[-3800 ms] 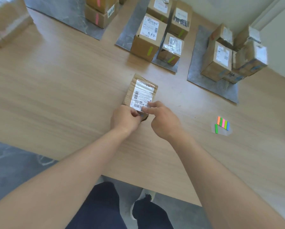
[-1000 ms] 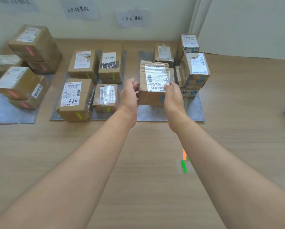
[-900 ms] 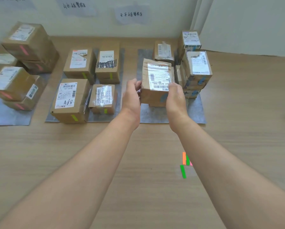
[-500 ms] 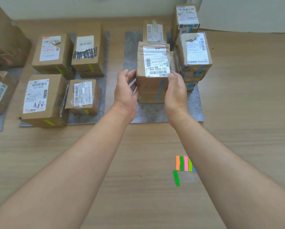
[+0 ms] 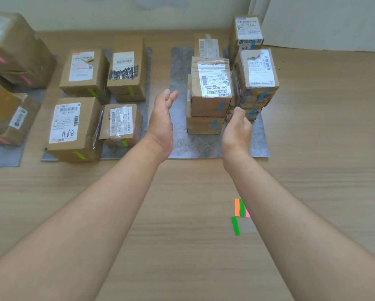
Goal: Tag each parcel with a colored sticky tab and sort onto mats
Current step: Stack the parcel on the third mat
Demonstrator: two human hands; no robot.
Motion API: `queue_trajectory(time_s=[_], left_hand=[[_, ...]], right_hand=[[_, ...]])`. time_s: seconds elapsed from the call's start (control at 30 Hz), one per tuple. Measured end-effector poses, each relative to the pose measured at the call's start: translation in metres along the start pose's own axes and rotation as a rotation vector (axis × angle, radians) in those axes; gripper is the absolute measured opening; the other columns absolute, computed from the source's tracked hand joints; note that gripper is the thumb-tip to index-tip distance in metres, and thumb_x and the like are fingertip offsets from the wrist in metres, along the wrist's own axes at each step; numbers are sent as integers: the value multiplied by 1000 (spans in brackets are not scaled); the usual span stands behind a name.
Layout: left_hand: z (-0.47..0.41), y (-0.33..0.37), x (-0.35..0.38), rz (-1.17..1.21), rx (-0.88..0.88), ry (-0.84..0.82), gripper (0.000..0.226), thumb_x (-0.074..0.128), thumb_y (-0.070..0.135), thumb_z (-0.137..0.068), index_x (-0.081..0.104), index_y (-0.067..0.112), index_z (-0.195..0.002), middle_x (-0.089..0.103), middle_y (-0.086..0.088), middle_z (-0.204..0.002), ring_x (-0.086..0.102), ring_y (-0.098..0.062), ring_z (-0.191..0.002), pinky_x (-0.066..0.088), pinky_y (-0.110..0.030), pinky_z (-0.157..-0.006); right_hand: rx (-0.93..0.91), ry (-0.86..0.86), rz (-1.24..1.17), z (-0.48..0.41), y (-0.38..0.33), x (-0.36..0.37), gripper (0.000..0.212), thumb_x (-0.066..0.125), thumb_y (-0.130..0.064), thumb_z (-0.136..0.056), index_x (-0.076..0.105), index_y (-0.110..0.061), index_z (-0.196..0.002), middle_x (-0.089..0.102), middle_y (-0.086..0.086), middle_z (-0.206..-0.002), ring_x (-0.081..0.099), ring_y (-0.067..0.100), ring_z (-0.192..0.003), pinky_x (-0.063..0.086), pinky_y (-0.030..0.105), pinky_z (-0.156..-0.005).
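Reaching out over the table (image 5: 182, 240), both my forearms come in from the near edge.

Nearest item: a fan of sticky tabs (image 5: 239, 207) (orange, green and pink showing) lying on the wood just left of my right forearm and partly hidden by it. One loose green tab (image 5: 235, 226) lies just nearer to me than the fan.

Left hand (image 5: 162, 122): fingers straight and slightly spread, palm facing right, nothing in it. It is raised over the strip between the middle mat (image 5: 115, 153) and the right mat (image 5: 200, 146).

Right hand (image 5: 236, 131): fingers loosely curled, nothing in them. The fingertips are close to the lower right corner of the parcel; I cannot tell whether they touch.

Parcel (image 5: 210, 92): on the right mat, stacked on a second box (image 5: 204, 126), label up, a blue tab (image 5: 221, 106) on its near face. The second box also carries a blue tab. Just to the right stands a taller stack (image 5: 258, 77), likewise blue-tabbed.

Middle mat: four boxes with green tabs; the nearest is marked "A68" (image 5: 71, 129).

Left mat (image 5: 2, 153): larger boxes (image 5: 15, 46) with pink tabs, blurred at the frame edge.
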State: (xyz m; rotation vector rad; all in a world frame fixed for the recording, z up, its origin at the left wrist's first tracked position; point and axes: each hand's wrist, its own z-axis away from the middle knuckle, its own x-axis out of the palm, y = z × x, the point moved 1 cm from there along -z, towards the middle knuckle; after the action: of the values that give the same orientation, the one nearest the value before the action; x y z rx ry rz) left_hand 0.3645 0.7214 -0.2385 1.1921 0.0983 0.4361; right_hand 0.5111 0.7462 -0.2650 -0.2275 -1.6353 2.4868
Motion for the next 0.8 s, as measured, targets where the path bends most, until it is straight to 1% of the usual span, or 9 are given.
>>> queue_trajectory(time_s=[0.1, 0.23, 0.3, 0.4, 0.5, 0.57, 0.67, 0.73, 0.8], left_hand=[[25, 11, -13, -20, 25, -19, 58, 30, 58, -97, 47, 32, -146, 23, 11, -164, 3, -13, -154, 2, -43, -121], [63, 33, -40, -63, 73, -33, 72, 37, 67, -83, 47, 36, -146, 27, 15, -162, 10, -7, -151, 1, -44, -124], [83, 44, -58, -82, 138, -49, 66, 35, 63, -91, 42, 34, -150, 27, 16, -161, 16, -1, -147, 3, -38, -122], [119, 70, -84, -78, 197, -50, 56, 27, 51, -104, 37, 27, -153, 29, 15, -161, 28, 9, -123, 12, -27, -108], [165, 98, -116, -106, 206, -70, 79, 35, 76, -87, 39, 31, -153, 27, 16, -162, 16, -2, -145, 4, -43, -123], [201, 119, -140, -98, 240, -66, 83, 30, 79, -87, 31, 33, -156, 19, 15, -165, 8, -10, -153, -1, -52, -123], [250, 147, -168, -84, 267, -94, 73, 16, 70, -99, 22, 29, -159, 6, 11, -167, -2, -10, -153, -7, -50, -121], [283, 165, -185, -112, 321, -109, 75, 13, 70, -98, 18, 28, -160, 2, 10, -168, -4, -11, -154, -9, -48, -120], [315, 184, -203, -133, 345, -112, 77, 14, 74, -96, 19, 31, -159, -2, 11, -168, -8, -14, -153, -10, -51, -119]], right_hand=[[-23, -15, -12, 26, -9, 4, 29, 38, -52, -92, 56, -29, -87, 52, -12, -83, 48, 10, -80, 40, 30, -78], [-69, -33, -14, 63, -28, 11, 29, 37, -48, -102, 55, -29, -116, 55, -19, -102, 53, 10, -111, 39, 31, -101], [-115, -52, -3, 94, -39, 18, 28, 36, -46, -104, 58, -30, -112, 55, -18, -101, 54, 8, -106, 39, 30, -99], [-192, -108, -13, 149, -62, 31, 35, 35, -53, -95, 56, -28, -110, 53, -13, -99, 50, 10, -99, 39, 32, -93], [-235, -127, -54, 199, -78, 43, 24, 36, -57, -83, 46, -35, -87, 40, -18, -82, 37, 4, -75, 34, 28, -72], [-289, -138, -72, 238, -88, 48, 26, 39, -55, -89, 44, -31, -82, 38, -16, -75, 34, 4, -67, 30, 27, -63], [-357, -164, -69, 298, -109, 57, 30, 37, -45, -103, 49, -25, -83, 42, -9, -77, 41, 11, -72, 35, 29, -71], [-404, -191, -63, 342, -124, 61, 29, 36, -51, -99, 52, -28, -92, 44, -11, -82, 43, 14, -80, 37, 31, -77], [-459, -201, -50, 382, -141, 63, 25, 36, -53, -96, 47, -35, -83, 42, -14, -75, 41, 12, -73, 34, 30, -71]])
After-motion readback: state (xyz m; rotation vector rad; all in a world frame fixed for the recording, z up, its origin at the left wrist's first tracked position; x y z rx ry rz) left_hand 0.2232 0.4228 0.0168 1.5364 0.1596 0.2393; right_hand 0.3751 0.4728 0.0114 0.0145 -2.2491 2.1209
